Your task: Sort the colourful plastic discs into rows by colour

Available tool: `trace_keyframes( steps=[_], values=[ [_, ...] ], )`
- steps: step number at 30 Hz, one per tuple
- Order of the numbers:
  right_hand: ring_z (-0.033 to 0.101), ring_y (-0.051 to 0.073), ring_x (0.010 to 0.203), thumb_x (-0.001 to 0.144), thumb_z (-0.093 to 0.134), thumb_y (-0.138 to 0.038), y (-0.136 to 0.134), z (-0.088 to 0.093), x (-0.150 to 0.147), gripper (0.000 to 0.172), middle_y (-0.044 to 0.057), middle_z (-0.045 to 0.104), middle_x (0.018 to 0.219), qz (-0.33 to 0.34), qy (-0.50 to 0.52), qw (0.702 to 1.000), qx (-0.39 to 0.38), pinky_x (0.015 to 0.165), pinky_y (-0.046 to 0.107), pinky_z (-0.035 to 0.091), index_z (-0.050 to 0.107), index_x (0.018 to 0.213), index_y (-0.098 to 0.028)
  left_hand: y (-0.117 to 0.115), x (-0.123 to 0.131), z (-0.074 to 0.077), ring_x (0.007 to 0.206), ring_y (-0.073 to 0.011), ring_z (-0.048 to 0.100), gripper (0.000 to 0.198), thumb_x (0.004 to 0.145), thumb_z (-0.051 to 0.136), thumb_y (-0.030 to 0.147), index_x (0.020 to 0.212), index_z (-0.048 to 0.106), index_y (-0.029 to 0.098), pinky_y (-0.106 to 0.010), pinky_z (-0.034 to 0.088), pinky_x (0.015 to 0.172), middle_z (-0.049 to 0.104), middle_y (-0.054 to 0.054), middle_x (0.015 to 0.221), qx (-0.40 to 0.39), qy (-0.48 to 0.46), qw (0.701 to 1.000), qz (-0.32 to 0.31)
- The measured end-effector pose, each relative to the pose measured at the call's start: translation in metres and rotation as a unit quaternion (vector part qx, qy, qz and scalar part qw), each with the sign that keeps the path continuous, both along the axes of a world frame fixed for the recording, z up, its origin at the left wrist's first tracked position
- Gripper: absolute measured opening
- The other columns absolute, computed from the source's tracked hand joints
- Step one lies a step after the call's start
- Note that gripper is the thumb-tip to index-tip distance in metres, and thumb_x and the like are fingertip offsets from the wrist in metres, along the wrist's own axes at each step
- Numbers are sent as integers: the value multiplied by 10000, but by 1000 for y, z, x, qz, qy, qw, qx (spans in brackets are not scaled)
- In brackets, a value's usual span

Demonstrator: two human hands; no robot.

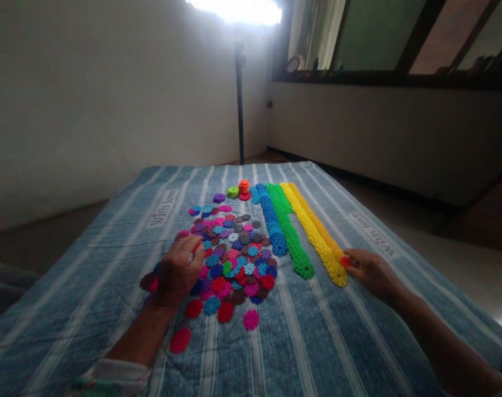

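A loose pile of many-coloured plastic flower discs (234, 259) lies in the middle of a blue striped blanket (317, 342). My left hand (179, 273) rests on the pile's left side, fingers curled over the discs. To the right run sorted rows: a blue row (271, 220), a green row (290, 234), a yellow row (317, 240) and an orange row (319, 223). My right hand (370, 273) is at the near end of the orange and yellow rows, pinching a small red-orange disc (344, 261).
Small stacks of orange (244, 186), green (233, 192) and purple discs (219, 198) sit at the far end of the pile. A black light stand (239, 105) rises beyond the blanket by the white wall. A dark window frame (391, 77) runs along the right wall.
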State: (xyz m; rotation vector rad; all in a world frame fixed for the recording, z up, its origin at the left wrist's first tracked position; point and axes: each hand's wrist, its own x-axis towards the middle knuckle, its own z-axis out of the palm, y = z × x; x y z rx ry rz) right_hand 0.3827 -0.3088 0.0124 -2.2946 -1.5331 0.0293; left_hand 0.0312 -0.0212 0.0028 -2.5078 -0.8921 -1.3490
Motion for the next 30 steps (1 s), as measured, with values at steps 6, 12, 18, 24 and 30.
trace_keyframes(
  steps=[6, 12, 18, 24, 30],
  values=[
    [692, 241, 796, 789, 548, -364, -4, -1, 5, 356, 98, 737, 951, -18, 45, 998, 39, 744, 376, 539, 692, 1052, -173, -2, -1, 2, 915, -227, 672, 226, 892, 453, 262, 932, 652, 163, -357, 539, 876, 721, -84, 940, -15, 1, 1000, -3],
    [704, 254, 818, 791, 531, -367, -8, -9, 8, 368, 100, 740, 961, -6, 36, 998, 45, 767, 398, 558, 695, 1061, -179, -3, -6, 2, 940, -234, 660, 246, 884, 439, 263, 941, 656, 165, -367, 531, 871, 717, -92, 957, -56, 13, 997, 44],
    [707, 285, 770, 803, 518, -455, -17, -22, 19, 425, 131, 740, 941, -26, 21, 997, 72, 665, 414, 573, 689, 1069, -170, -6, -12, 5, 989, -235, 636, 261, 867, 425, 210, 988, 649, 153, -356, 495, 901, 701, -120, 1026, -130, 79, 980, 130],
    [700, 251, 796, 878, 474, -407, 8, -7, -37, 332, 119, 728, 981, 53, -33, 989, 133, 685, 371, 568, 686, 1029, -200, -16, -13, 13, 1006, -252, 614, 244, 848, 482, 213, 1032, 637, 176, -379, 447, 884, 679, -104, 1083, -166, 134, 954, 213],
    [660, 225, 884, 882, 500, -205, 63, 8, -136, 237, 103, 690, 1039, 227, -39, 969, 95, 744, 350, 541, 644, 1070, -205, -23, -15, 16, 1001, -261, 599, 246, 860, 460, 227, 1036, 627, 183, -396, 431, 854, 651, -103, 1031, -209, 172, 928, 257]
  ],
)
